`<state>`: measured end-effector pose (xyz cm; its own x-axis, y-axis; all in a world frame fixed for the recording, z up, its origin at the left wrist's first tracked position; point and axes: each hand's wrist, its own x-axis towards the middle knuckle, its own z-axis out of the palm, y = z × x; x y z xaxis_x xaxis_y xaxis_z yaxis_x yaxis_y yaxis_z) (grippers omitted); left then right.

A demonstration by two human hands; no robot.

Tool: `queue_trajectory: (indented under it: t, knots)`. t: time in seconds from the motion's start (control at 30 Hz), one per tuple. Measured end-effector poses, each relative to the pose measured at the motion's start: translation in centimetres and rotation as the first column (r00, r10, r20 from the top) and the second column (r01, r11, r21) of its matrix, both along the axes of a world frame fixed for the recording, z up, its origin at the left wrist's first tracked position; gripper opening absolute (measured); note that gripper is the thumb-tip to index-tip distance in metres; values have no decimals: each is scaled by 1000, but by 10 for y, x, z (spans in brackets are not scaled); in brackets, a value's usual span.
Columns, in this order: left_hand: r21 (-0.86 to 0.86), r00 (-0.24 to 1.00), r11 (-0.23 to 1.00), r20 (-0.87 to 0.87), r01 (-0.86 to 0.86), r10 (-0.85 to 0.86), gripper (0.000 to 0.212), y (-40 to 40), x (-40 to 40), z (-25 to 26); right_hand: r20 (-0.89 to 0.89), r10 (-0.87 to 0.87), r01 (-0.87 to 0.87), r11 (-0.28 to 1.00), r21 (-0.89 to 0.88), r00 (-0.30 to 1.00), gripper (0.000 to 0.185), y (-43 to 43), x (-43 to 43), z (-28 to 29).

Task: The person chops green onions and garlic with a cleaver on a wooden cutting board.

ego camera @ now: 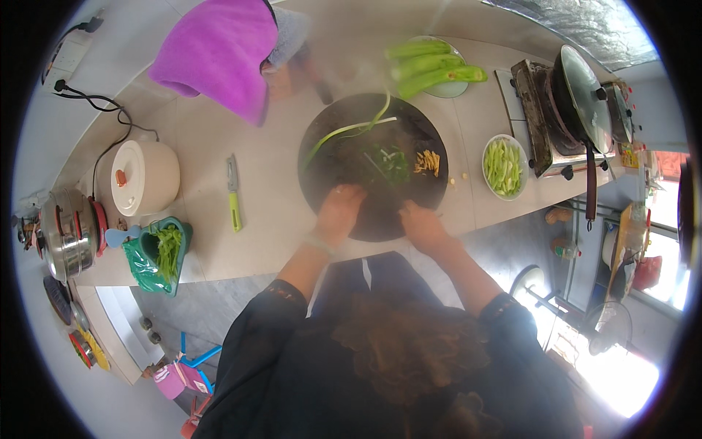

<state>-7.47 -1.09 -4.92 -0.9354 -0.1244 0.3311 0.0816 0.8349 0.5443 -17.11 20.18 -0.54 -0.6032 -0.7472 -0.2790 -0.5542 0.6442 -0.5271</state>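
Observation:
A round dark chopping board (356,148) lies on the counter before me. My left hand (341,211) rests at its near left edge, fingers bent inward. At the near right edge is my right hand (423,224), fingers curled; blur hides whether either hand grips anything. Chopped green onion (394,164) lies beyond the hands, beside a small pile of yellowish strips (427,162), perhaps ginger. Long green onion stalks (351,128) stretch over the far part of the board. Haze softens this area.
Left of the board are a green-handled peeler (234,192), a cream lidded pot (145,178) and a green basket of leafy greens (184,241). To the right stand a bowl of sliced green vegetable (503,167) and a stove with a lidded wok (581,99). Long green gourds (430,66) lie behind.

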Motion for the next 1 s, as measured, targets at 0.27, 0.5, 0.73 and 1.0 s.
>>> queue_trajectory:
  t: [0.27,0.5,0.73,1.0]
  knots:
    - [53,1000,999,-14,-4,5,24,1,-10,-3,92,-32,22,993,114,995,23,-10,-1,61]
    - [-42,1000,999,-19,17,-17,23,-3,-9,0,135,30,-57,978,199,990,18,-14,-9,56]
    - [-29,997,1000,80,8,-6,27,-3,0,5,80,12,-22,992,123,997,21,-14,3,32]
    - [146,993,983,60,-109,102,26,4,20,7,54,-56,56,998,-6,997,25,3,7,18]
